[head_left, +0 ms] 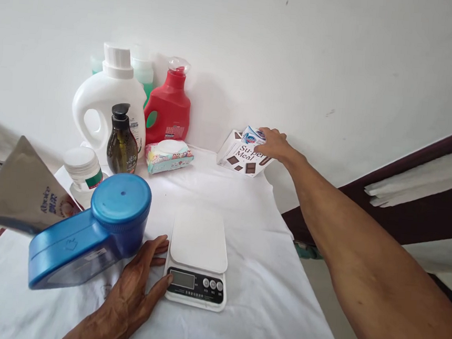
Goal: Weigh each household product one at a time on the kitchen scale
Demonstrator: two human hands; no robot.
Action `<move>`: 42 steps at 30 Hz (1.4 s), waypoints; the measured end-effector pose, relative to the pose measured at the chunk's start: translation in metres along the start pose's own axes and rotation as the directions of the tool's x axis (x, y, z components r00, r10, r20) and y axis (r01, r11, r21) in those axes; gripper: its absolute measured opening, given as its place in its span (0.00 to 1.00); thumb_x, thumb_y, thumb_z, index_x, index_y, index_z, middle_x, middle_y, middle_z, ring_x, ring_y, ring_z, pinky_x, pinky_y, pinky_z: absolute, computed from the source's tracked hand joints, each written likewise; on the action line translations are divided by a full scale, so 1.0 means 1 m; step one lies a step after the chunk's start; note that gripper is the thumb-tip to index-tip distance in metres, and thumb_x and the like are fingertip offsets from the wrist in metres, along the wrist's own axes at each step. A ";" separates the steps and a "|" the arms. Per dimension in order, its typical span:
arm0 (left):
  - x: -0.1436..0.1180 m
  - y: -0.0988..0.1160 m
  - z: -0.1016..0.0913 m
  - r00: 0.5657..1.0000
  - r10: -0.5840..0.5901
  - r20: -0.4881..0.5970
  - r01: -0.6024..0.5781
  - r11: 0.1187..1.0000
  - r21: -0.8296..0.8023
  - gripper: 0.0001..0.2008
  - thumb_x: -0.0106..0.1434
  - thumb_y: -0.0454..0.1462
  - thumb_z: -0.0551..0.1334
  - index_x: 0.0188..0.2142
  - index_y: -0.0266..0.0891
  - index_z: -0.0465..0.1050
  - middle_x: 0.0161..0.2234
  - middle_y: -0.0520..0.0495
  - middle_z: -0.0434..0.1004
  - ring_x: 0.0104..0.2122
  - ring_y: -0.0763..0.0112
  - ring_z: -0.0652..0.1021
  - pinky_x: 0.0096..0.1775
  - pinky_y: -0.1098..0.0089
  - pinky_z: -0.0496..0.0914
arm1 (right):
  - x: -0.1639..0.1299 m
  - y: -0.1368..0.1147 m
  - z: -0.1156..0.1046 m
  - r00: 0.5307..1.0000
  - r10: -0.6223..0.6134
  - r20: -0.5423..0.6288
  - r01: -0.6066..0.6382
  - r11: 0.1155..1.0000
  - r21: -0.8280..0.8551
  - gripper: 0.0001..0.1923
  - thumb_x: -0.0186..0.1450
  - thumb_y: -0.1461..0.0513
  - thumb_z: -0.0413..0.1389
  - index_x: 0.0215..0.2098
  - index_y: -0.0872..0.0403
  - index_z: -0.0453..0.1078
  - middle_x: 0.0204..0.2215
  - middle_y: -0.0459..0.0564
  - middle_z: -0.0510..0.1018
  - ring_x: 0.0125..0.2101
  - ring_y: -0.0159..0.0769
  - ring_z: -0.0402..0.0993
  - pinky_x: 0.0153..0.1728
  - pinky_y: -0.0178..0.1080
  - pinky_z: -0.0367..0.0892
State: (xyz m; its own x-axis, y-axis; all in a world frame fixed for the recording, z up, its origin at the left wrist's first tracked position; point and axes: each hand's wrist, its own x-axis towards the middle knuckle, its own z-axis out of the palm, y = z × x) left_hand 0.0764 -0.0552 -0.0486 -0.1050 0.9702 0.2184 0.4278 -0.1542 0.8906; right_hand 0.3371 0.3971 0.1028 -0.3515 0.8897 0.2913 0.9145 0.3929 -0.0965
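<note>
My left hand (133, 285) rests at the left side of a white kitchen scale (199, 243), fingers apart, with the thumb touching the edge beside its display. Nothing lies on the scale's plate, and the display looks blank. At the back of the table, my right hand (274, 143) is closed on a small blue-and-white box (251, 136). That box is at the top of a white "Su-per Meal" box (243, 155) with chocolate pictures; whether the two touch cannot be told. A blue container with a round lid (89, 236) lies just left of my left hand.
Along the wall stand a white detergent jug (108, 93), a red jug (173, 109) and a dark pump bottle (122, 142). A wipes pack (169, 157) lies before them. A white-lidded jar (81, 167) and a silvery pouch (26, 194) are at left. The table's right edge drops off under my right arm.
</note>
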 end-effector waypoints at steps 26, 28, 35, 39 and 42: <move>0.000 -0.001 0.000 0.997 -0.024 0.073 0.032 0.994 -0.107 0.32 0.70 0.35 0.62 0.70 0.44 0.56 0.62 0.34 0.73 0.57 0.52 0.81 0.58 0.48 0.79 | -0.036 -0.260 0.048 0.772 -0.485 0.411 0.497 0.863 0.086 0.47 0.51 0.57 0.74 0.65 0.53 0.62 0.64 0.66 0.66 0.64 0.67 0.59 0.57 0.63 0.65; 0.001 -0.001 -0.001 0.996 -0.030 0.084 0.039 0.993 -0.111 0.32 0.70 0.35 0.62 0.70 0.44 0.55 0.63 0.33 0.73 0.58 0.53 0.81 0.59 0.47 0.78 | -0.041 -0.257 0.046 0.784 -0.452 0.426 0.476 0.878 0.056 0.45 0.51 0.57 0.74 0.63 0.53 0.64 0.62 0.66 0.67 0.63 0.68 0.59 0.57 0.64 0.64; 0.002 -0.006 -0.001 0.997 0.033 0.074 -0.024 0.993 -0.117 0.32 0.70 0.35 0.62 0.70 0.43 0.54 0.62 0.34 0.71 0.59 0.54 0.79 0.59 0.47 0.78 | -0.082 -0.233 0.037 0.870 -0.300 0.391 0.295 0.953 0.073 0.38 0.54 0.55 0.73 0.58 0.56 0.65 0.53 0.64 0.77 0.55 0.60 0.73 0.48 0.48 0.69; 0.003 -0.008 -0.002 0.995 0.078 0.056 -0.071 0.990 -0.121 0.31 0.69 0.36 0.62 0.69 0.41 0.55 0.62 0.34 0.71 0.59 0.54 0.79 0.58 0.48 0.79 | -0.113 -0.211 0.018 0.920 -0.212 0.330 0.215 0.976 0.028 0.30 0.58 0.56 0.68 0.55 0.55 0.65 0.48 0.62 0.80 0.49 0.56 0.77 0.42 0.45 0.68; 0.003 -0.006 -0.004 0.994 0.090 0.058 -0.082 0.989 -0.120 0.30 0.69 0.36 0.62 0.68 0.41 0.57 0.61 0.34 0.72 0.57 0.54 0.80 0.57 0.48 0.79 | -0.137 -0.191 -0.008 0.954 -0.160 0.255 0.167 0.986 -0.005 0.27 0.59 0.56 0.66 0.53 0.53 0.66 0.48 0.60 0.81 0.48 0.56 0.78 0.41 0.45 0.68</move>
State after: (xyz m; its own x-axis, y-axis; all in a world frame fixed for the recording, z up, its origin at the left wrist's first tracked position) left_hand 0.0698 -0.0517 -0.0521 -0.0143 0.9617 0.2739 0.3245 -0.2546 0.9110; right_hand 0.2118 0.1988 0.0887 -0.5326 0.8449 0.0502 0.8441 0.5345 -0.0417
